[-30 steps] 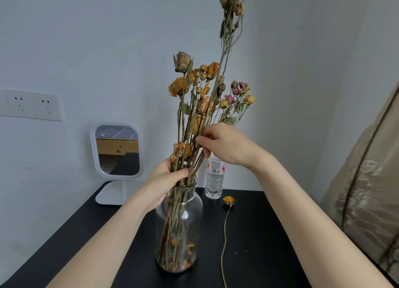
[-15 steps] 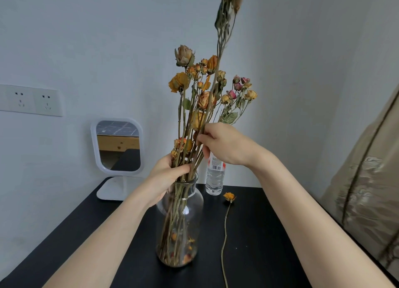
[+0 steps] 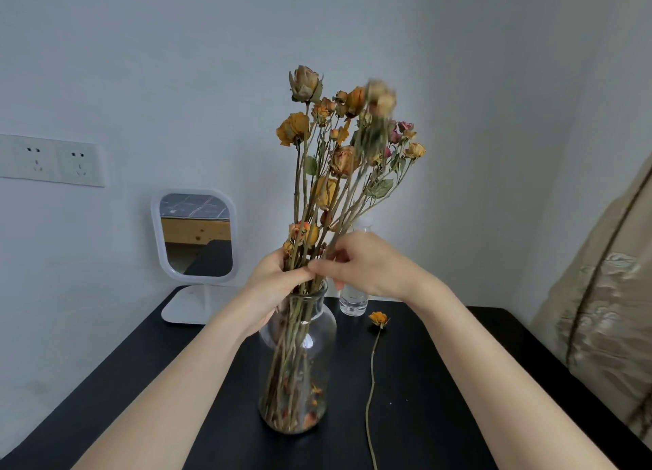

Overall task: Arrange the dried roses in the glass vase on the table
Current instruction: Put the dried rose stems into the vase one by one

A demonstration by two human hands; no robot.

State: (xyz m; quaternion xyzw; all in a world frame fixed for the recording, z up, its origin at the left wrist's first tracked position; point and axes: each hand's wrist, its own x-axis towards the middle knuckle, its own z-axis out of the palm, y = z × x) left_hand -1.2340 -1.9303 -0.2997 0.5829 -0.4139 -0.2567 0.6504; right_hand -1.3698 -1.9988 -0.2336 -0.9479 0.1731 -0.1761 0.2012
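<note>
The glass vase (image 3: 298,364) stands mid-table (image 3: 458,381), well in from every edge, with the dried roses (image 3: 338,159) upright in it. The left hand (image 3: 278,279) grips their stems just above the vase mouth, and the right hand (image 3: 367,265) pinches stems beside it. A loose rose (image 3: 379,318) lies just right of the vase, a bottle (image 3: 352,302) stands behind it, and a mirror (image 3: 195,237) is at the back left.

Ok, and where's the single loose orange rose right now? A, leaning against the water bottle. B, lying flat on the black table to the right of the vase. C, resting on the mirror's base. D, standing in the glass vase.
B: the loose orange rose lies flat on the black table, its stem running toward the camera, just right of the glass vase and apart from it.
</note>
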